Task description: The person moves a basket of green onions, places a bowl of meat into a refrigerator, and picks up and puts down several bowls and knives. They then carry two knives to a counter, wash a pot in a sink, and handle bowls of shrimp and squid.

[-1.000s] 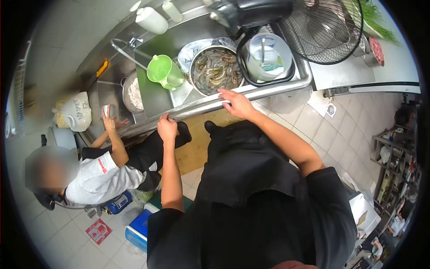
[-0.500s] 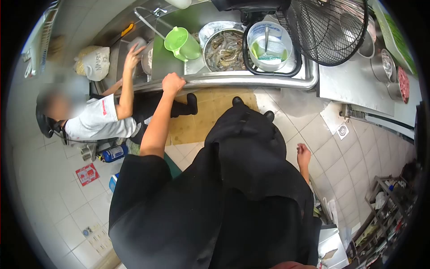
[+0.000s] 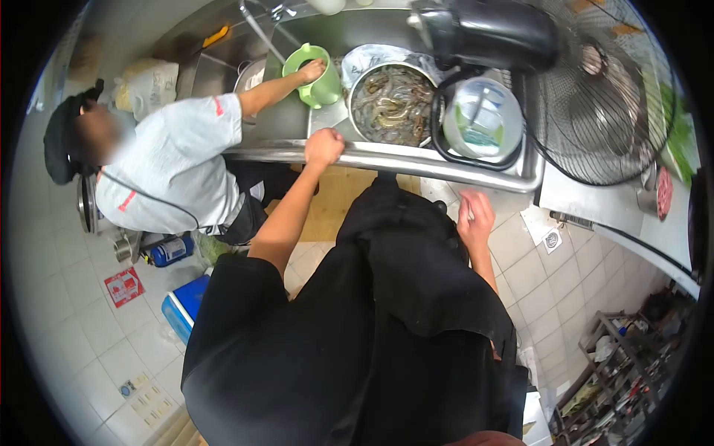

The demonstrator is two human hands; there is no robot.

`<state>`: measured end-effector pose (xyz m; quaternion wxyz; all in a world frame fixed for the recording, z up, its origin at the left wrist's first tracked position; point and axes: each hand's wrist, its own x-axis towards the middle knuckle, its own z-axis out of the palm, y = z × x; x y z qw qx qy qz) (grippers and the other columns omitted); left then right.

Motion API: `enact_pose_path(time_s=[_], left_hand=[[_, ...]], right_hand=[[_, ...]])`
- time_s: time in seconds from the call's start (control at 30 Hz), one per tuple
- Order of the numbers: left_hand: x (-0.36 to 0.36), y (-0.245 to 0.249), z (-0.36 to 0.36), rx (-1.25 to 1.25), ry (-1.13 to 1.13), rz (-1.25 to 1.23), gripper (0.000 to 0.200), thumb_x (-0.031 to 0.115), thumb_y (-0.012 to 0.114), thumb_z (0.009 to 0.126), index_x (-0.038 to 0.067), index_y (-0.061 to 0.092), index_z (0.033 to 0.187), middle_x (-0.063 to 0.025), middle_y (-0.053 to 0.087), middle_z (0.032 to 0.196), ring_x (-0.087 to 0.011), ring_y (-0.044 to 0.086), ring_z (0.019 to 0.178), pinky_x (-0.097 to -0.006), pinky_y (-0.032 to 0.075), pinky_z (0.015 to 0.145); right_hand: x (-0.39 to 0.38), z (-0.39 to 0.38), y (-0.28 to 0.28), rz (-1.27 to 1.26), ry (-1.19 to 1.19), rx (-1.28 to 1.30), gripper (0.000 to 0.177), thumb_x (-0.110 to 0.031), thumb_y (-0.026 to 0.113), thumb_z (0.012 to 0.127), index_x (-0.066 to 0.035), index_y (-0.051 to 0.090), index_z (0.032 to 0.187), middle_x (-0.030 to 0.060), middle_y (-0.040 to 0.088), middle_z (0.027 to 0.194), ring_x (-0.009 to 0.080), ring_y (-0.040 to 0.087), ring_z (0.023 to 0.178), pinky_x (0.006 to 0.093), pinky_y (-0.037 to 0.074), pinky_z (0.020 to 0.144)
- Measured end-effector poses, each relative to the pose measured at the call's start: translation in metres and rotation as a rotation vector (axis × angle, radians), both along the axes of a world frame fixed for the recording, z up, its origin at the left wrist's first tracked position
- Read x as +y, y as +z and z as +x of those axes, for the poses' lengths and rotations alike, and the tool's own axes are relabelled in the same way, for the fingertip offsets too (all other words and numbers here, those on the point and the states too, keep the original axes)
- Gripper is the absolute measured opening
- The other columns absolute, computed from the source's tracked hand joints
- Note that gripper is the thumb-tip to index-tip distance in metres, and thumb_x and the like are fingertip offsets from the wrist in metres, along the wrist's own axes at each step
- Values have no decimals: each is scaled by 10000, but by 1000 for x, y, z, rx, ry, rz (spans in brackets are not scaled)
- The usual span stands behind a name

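Observation:
My left hand [image 3: 325,147] is closed over the front rim of the steel sink [image 3: 431,163]. Loosely curled and holding nothing, my right hand [image 3: 476,214] hangs just below the sink edge, beside my dark apron [image 3: 439,275]. In the sink ahead, a round metal bowl holds raw shrimp [image 3: 394,104]. To its right stands a translucent plastic tub [image 3: 509,119] with something green inside. A green pitcher [image 3: 325,93] is left of the bowl, with a co-worker's hand [image 3: 312,70] at its mouth.
The co-worker [image 3: 175,163] in a grey shirt stands close on my left. A black fan [image 3: 595,111] overhangs the right side. Beyond it, a steel counter carries a container of pink meat [image 3: 664,195]. A blue cooler [image 3: 190,297] sits on the floor at left.
The co-worker has leaned in and put a hand to the green pitcher. My right hand has risen toward the sink edge. My left hand stays on the rim while the view has shifted.

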<state>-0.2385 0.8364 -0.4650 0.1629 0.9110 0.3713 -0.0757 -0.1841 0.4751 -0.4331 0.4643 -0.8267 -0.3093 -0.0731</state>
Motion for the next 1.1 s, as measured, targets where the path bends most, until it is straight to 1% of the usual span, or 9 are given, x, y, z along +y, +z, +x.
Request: enact_pose_path(time_s=[0.2,0.33,0.57,0.63,0.67,0.77,0.93,1.03,1.1], left_hand=[[8,3,-5,-90,-59,-113,214,247,517,774,83,654,788,-151,638,842,-362,596,813,-454,465,740],[15,13,-12,-93,-122,-228,180,217,528,769,81,642,796,-140,633,869,-353,593,809,-452,464,724],[41,-3,1,-64,-212,-536,125,151,558,724,83,631,799,-147,633,795,-353,595,763,-435,456,671],[49,-16,12,-80,-212,-564,134,150,553,739,77,629,822,-155,630,781,-355,594,752,-426,451,659],[50,-24,15,-60,-224,-575,134,150,553,739,77,629,822,-155,630,781,-355,594,752,-426,451,659],[47,-37,24,-151,-273,-615,170,145,561,744,69,623,882,-155,628,785,-336,604,765,-410,457,669],[46,-64,26,-75,-357,-717,203,146,564,745,57,618,919,-150,634,803,-323,606,794,-406,459,701],[48,-76,40,-9,-293,-755,192,140,550,750,66,622,913,-154,634,813,-334,601,795,-417,456,700],[52,-93,60,-36,-304,-723,193,127,572,709,56,640,875,-186,631,909,-368,591,878,-439,470,751]], right_hand=[[123,36,5,-108,278,38,184,-11,563,784,-6,591,966,155,587,1015,296,571,947,317,468,768],[158,29,-18,-256,166,328,225,-52,571,821,-22,581,1043,139,551,1138,273,576,988,320,474,794],[171,44,-41,-358,-14,465,206,-79,586,819,-44,608,1020,112,637,940,216,622,859,306,469,717],[179,42,-34,-498,-99,472,231,-109,550,758,-65,610,977,120,612,968,321,581,919,391,454,809],[184,39,-28,-504,-114,492,231,-109,550,758,-65,610,977,120,612,968,321,581,919,391,454,809],[195,35,-23,-566,-108,124,150,-93,556,742,-104,607,882,67,596,875,261,575,825,389,469,720],[195,37,-25,-612,-110,142,179,-83,561,720,-112,602,891,63,588,867,259,564,825,377,470,703],[199,39,-23,-669,-108,172,129,-60,536,783,-92,597,893,59,604,905,260,573,837,350,462,713],[200,37,-24,-688,-107,177,133,-45,540,772,-92,599,882,59,604,881,258,573,808,350,462,692]])
